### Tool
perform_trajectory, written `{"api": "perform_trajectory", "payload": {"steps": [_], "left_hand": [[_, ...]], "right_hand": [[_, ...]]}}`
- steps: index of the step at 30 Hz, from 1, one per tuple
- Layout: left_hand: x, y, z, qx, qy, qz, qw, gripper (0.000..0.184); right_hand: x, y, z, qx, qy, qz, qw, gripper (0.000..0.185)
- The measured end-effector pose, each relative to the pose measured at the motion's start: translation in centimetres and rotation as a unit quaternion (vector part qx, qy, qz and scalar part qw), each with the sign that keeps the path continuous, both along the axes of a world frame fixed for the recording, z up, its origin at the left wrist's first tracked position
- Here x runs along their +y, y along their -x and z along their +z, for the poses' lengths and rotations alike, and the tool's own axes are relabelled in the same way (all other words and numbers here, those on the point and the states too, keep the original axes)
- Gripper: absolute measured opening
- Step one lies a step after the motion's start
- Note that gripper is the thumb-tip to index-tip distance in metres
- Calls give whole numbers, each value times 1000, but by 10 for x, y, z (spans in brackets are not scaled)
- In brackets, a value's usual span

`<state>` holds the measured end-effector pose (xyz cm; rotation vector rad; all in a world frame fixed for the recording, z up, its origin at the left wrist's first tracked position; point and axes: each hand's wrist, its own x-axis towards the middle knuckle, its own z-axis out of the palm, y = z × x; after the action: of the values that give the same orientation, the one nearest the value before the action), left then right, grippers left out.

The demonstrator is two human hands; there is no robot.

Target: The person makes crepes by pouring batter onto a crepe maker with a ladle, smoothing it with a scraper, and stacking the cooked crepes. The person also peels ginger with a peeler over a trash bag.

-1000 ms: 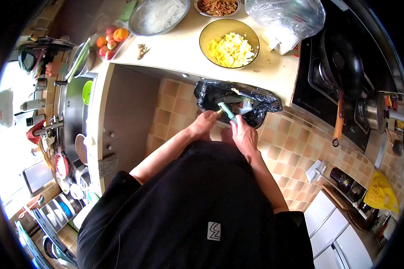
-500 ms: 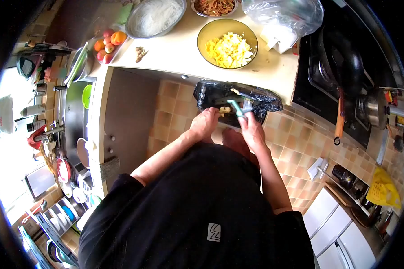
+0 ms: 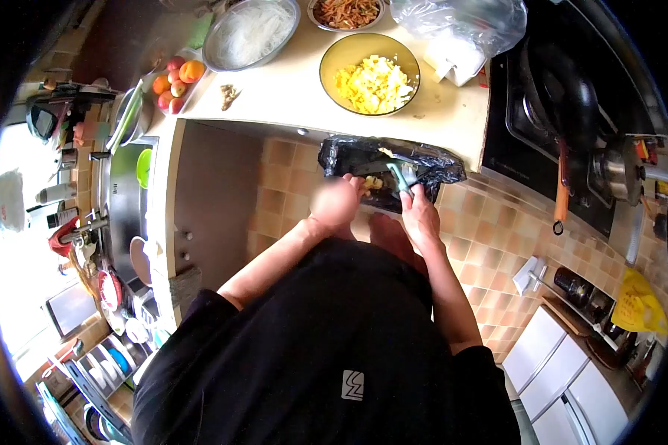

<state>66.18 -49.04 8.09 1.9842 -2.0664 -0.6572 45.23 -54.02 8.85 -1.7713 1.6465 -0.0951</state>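
My left hand (image 3: 336,202) is closed around a knobbly, pale yellow piece of ginger (image 3: 372,182), whose end sticks out past the fingers. A light green peeler (image 3: 401,176) is in my right hand (image 3: 421,217), its head a little to the right of the ginger and apart from it. Both hands are over the near edge of a bin lined with a black plastic bag (image 3: 445,165). Scraps in the bin are hard to make out.
Above the bin, the counter (image 3: 274,100) carries a bowl of chopped yellow food (image 3: 371,81), a bowl of white noodles (image 3: 252,33), fruit (image 3: 177,85) and small brown pieces (image 3: 228,96). The stove with a black wok (image 3: 564,89) stands right, the sink (image 3: 130,193) left.
The peeler has turned and shifted slightly right, away from the ginger. My left hand has tilted the ginger a little lower. The view has shifted slightly.
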Motion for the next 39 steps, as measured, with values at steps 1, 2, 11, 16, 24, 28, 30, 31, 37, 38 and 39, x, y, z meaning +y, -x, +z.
{"api": "perform_trajectory", "payload": {"steps": [1, 2, 11, 16, 24, 28, 30, 31, 37, 38, 39], "left_hand": [[-4, 0, 8, 6, -13, 13, 1000, 29], [-4, 3, 15, 14, -28, 24, 999, 30], [-8, -2, -18, 553, -280, 360, 697, 27], [-19, -8, 6, 678, -403, 362, 497, 28], [-19, -11, -13, 728, -440, 350, 394, 35], [-22, -8, -1, 736, -431, 385, 353, 33], [-21, -10, -1, 758, -427, 372, 323, 35], [-21, -13, -2, 763, -429, 370, 310, 35], [-23, -18, -11, 792, -442, 342, 246, 33], [-22, -18, -9, 787, -442, 346, 254, 33], [-22, -17, -7, 783, -443, 350, 261, 32]], "right_hand": [[1, -7, 9, -48, -17, 24, 998, 31], [6, -11, 14, -94, -34, 46, 994, 31], [16, -12, 15, -54, -2, -17, 998, 31], [24, -23, -2, -54, 117, 81, 988, 26], [21, -26, 4, -68, 39, 88, 993, 26], [12, -10, -36, 25, 38, 25, 999, 28], [8, -5, -27, -25, 72, -26, 997, 29], [6, -10, -8, -56, 45, -13, 997, 29], [4, -5, -14, 32, -44, 16, 998, 30], [5, 3, -39, 15, 10, -6, 1000, 31], [6, -1, -30, -33, 45, -13, 998, 31]]}}
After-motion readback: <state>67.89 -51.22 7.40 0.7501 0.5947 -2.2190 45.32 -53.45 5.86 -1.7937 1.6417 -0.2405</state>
